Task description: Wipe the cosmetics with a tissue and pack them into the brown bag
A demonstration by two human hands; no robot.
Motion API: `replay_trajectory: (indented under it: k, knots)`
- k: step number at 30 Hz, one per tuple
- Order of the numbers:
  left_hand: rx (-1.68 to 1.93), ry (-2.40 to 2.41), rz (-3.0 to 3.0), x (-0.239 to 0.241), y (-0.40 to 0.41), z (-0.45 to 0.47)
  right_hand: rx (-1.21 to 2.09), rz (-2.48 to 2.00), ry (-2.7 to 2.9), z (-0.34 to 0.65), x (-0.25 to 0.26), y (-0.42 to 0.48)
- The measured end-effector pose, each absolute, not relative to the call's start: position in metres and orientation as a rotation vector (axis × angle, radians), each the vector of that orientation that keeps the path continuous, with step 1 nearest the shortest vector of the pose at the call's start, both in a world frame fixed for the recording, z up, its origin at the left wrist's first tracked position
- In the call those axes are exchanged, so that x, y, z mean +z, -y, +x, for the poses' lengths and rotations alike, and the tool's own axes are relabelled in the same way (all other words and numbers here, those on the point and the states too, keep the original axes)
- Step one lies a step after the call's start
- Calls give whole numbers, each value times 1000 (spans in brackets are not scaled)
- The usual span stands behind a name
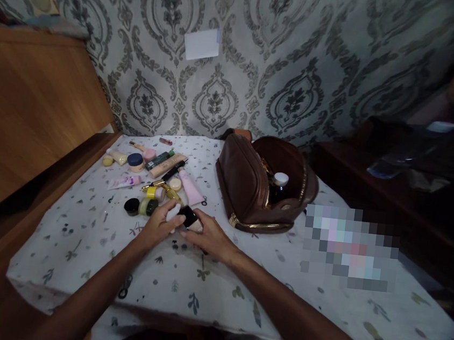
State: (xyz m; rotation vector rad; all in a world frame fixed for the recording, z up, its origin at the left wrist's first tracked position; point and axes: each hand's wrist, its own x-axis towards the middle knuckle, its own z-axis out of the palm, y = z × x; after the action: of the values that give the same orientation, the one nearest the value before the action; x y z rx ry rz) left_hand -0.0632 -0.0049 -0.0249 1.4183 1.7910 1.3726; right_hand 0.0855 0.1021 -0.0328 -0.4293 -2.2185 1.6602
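Observation:
Both my hands meet at the middle of a table covered by a white leaf-print cloth (pixel 82 230). My left hand (pixel 159 223) curls its fingers round a small white item (pixel 173 212). My right hand (pixel 208 235) pinches a small bottle with a black cap (pixel 188 217) lying against the left hand. Just beyond lie several cosmetics: a pink tube (pixel 191 188), a beige tube (pixel 167 165), small jars (pixel 135 161) and a black round pot (pixel 131 206).
An open brown zipped pouch (pixel 245 185) stands right of the hands, with a dark bottle with a white cap (pixel 279 183) inside. A wooden headboard (pixel 22 110) rises at the left. Dark furniture (pixel 392 176) stands at the right. Patterned wallpaper is behind.

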Motion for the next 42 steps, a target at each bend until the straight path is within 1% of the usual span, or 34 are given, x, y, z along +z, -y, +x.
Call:
replay_trajectory:
  k: [4,6,10,14,18,26,30,34,39,42]
  knots:
    - [1662,-1950,1358,-26,7,-61,1811,-475,2116,86,-34,-102]
    - [1726,-2041,1375,-26,8,-60,1881,-471,2078,87,-34,-102]
    - [1684,-2201,1545,-26,10,-56,1968,-464,1963,88,-35,-101]
    - [1631,-2279,1756,-24,11,-53,1901,-437,1942,85,-38,-102]
    - [1618,-2292,1903,-20,10,-53,1862,-408,1984,82,-39,-104]
    - [1537,-2229,2056,-21,10,-48,1940,-396,1932,84,-37,-102]
    - [1431,-2175,2246,-27,9,-39,1911,-429,1910,84,-37,-103]
    - [1307,-2159,2346,-29,8,-30,1806,-363,1934,82,-37,-104]
    - [1489,-2153,2104,-24,8,-32,1682,-308,2031,82,-38,-102]
    - [1554,-2183,1910,-20,9,-36,1533,-265,2125,84,-39,-99]
